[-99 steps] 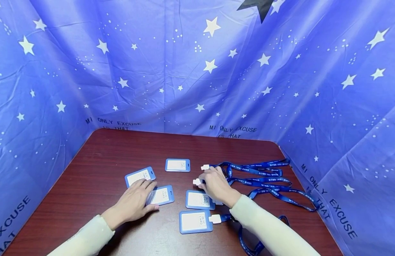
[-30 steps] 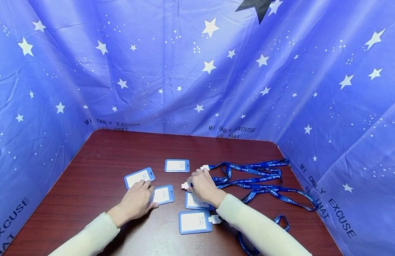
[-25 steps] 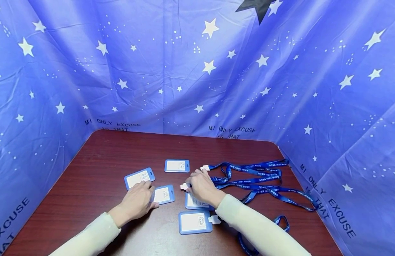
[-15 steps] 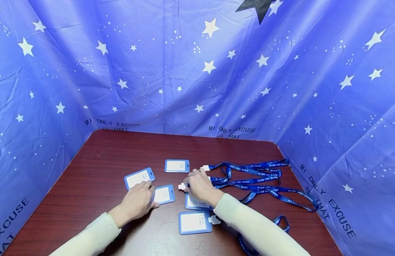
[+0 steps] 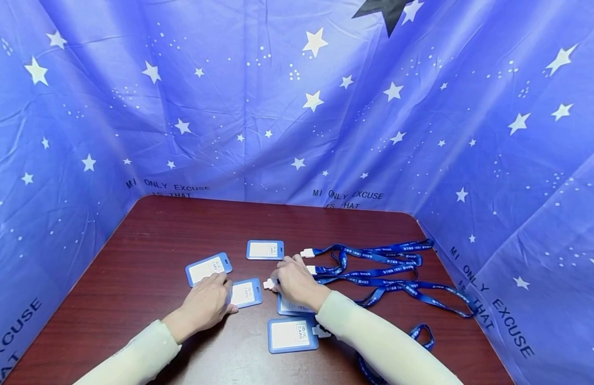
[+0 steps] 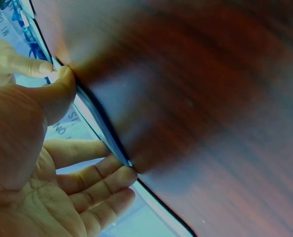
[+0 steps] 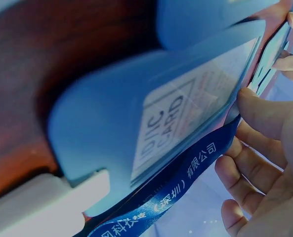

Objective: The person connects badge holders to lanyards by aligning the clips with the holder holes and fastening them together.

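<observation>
My left hand (image 5: 200,303) grips a blue-framed ID card holder (image 5: 246,293) by its edges, thumb on the near side and fingers on the far side. My right hand (image 5: 299,280) pinches a dark blue lanyard (image 7: 186,173) just behind its white clip (image 5: 269,284). That clip points left, a short way from the slotted end of the held card holder. Under my right hand lies another card holder (image 7: 111,123), partly hidden, with a white clip (image 7: 32,207) at its slot. A further card holder (image 5: 292,335), clip attached, lies nearest me.
Two loose card holders lie on the table (image 5: 205,219): one card holder (image 5: 265,249) at the back, another card holder (image 5: 207,269) partly behind my left hand. Several blue lanyards (image 5: 388,272) stretch across the right side. Star-printed curtains (image 5: 258,107) enclose the table.
My right hand has moved left with the lanyard, bringing its clip closer to the card holder in my left hand. My left hand has stayed nearly in place.
</observation>
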The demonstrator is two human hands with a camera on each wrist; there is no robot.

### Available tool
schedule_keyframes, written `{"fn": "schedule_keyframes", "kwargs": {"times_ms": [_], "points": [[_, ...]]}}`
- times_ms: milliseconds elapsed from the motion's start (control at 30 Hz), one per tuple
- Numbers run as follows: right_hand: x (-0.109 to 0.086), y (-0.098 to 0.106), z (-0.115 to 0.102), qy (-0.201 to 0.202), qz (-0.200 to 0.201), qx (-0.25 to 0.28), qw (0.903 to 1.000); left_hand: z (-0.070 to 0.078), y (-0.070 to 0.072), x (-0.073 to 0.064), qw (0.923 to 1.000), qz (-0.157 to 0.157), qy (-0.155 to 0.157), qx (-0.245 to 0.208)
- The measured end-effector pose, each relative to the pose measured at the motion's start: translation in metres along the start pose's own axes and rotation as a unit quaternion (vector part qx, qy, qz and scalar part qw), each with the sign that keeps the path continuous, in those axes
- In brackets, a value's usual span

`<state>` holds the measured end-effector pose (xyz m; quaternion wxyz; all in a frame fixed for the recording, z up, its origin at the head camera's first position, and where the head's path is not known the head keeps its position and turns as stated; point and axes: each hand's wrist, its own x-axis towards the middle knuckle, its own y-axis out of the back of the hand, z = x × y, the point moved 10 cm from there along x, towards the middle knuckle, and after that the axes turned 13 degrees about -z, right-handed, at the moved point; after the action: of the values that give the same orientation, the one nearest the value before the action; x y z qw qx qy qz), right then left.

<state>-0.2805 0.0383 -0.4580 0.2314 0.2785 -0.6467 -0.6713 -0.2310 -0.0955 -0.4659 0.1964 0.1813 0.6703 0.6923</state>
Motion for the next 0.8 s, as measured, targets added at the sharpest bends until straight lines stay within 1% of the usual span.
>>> {"fn": "schedule_keyframes", "kwargs": {"times_ms": [200, 400, 633, 800], "points": [[0.0022, -0.0005, -0.0025, 0.008, -0.001, -0.007, 0.9999, 0.0012, 0.0013, -0.0001, 1.0, 0.001, -0.004, 0.0], [0.003, -0.0017, -0.0045, 0.006, -0.01, -0.004, 0.9999, 0.0015, 0.0011, 0.0, 1.0, 0.001, -0.003, 0.001], [0.0042, -0.002, -0.0083, 0.017, 0.004, -0.016, 0.9997, 0.0014, 0.0, 0.0004, 1.0, -0.002, -0.001, -0.001], [0.0038, -0.0022, -0.01, 0.019, -0.001, -0.012, 0.9998, 0.0014, 0.0009, 0.0003, 1.0, 0.002, -0.001, -0.001]]}}
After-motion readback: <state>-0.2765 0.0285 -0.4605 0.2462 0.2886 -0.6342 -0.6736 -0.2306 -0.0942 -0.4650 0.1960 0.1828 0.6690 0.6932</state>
